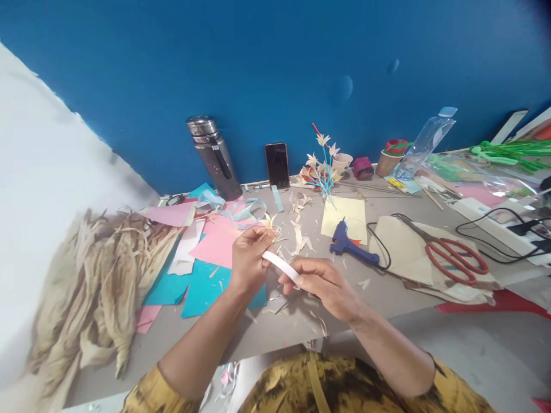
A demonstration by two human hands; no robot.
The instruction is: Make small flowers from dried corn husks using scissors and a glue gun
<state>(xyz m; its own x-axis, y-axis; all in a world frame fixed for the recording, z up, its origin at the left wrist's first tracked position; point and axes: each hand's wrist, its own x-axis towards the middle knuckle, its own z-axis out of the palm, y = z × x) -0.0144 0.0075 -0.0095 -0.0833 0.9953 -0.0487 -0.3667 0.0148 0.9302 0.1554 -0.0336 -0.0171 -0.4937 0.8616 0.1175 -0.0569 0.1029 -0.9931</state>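
Between thumb and fingers, my left hand (252,258) pinches a small cream husk flower (269,222), its petals poking out above the fingertips. A white paper strip (280,265) runs from just below that flower across to my right hand (325,284), whose thumb and fingers close on the strip's other end. The flower's lower part is hidden by the left fingers. Cream scraps (299,238) lie on the table behind the hands. To the right of them rests a blue glue gun (350,245), partly on a yellow paper sheet (338,212).
Dried husks (116,287) and pink and teal paper (206,287) cover the left side. A thermos (215,158), a phone (276,165) and a bunch of husk flowers (322,166) stand along the wall. Red-handled scissors (456,261), a plastic bottle (426,143) and a power strip (501,226) are at right.
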